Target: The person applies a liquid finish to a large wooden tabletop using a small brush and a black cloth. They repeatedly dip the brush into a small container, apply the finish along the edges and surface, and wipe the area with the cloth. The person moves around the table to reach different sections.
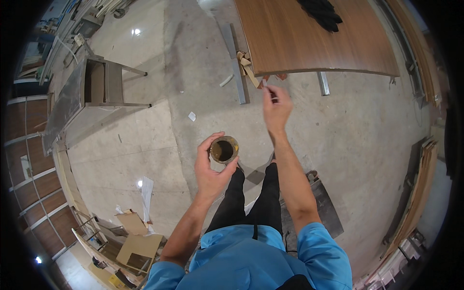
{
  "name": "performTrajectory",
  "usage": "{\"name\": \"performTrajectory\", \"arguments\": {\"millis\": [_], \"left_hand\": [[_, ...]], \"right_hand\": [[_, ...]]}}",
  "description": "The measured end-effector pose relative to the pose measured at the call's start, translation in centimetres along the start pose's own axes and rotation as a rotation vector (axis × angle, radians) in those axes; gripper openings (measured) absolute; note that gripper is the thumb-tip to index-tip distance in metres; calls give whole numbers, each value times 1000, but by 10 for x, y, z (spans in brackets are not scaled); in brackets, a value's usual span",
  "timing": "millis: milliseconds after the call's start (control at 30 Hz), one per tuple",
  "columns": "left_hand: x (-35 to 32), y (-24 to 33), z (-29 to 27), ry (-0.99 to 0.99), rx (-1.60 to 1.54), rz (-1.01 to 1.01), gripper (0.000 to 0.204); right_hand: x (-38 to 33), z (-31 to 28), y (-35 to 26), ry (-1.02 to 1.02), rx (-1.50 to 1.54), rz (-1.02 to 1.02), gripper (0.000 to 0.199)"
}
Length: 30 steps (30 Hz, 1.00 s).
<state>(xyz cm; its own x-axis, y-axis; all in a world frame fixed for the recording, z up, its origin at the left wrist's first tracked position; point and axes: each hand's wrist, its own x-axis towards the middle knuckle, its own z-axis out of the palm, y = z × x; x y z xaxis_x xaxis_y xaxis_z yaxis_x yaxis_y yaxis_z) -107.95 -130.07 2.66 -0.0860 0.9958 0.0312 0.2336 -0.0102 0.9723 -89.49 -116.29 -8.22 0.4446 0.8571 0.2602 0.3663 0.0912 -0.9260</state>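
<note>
My left hand (211, 178) is wrapped around a small round open-topped can (224, 149), with thumb and fingers on opposite sides. The can's rim is stained, and its inside looks dark brown. My right hand (278, 108) reaches forward to the near left corner of a brown wood-grain panel (314, 46), its fingers closed in a pinch. Something small and pale shows at the fingertips, too blurred to name. A pair of black gloves (325, 15) lies on top of the panel.
Metal bars and wood offcuts (249, 72) lie by the panel's left corner. A metal-legged stand (104, 84) is at left. Dark flat equipment (316, 208) sits on the floor behind my right arm. Long boards (411, 193) line the right side; cardboard pieces (133, 224) lie lower left.
</note>
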Motion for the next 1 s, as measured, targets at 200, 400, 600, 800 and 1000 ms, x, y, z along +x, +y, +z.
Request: {"name": "performTrajectory", "arguments": {"millis": [200,400,600,800,1000], "left_hand": [[0,-2,-13,-55,44,-6,73],[1,0,-14,15,-20,2,68],[3,2,-5,-15,-28,13,70],[6,10,10,-88,33,40,76],[8,16,35,-115,32,25,74]], "right_hand": [[5,-11,10,-23,-22,-49,11],[24,-31,13,124,-65,0,10],[31,-46,24,44,-25,-13,11],[65,-77,46,269,-107,-31,9],[73,-101,64,113,-95,-92,11]]}}
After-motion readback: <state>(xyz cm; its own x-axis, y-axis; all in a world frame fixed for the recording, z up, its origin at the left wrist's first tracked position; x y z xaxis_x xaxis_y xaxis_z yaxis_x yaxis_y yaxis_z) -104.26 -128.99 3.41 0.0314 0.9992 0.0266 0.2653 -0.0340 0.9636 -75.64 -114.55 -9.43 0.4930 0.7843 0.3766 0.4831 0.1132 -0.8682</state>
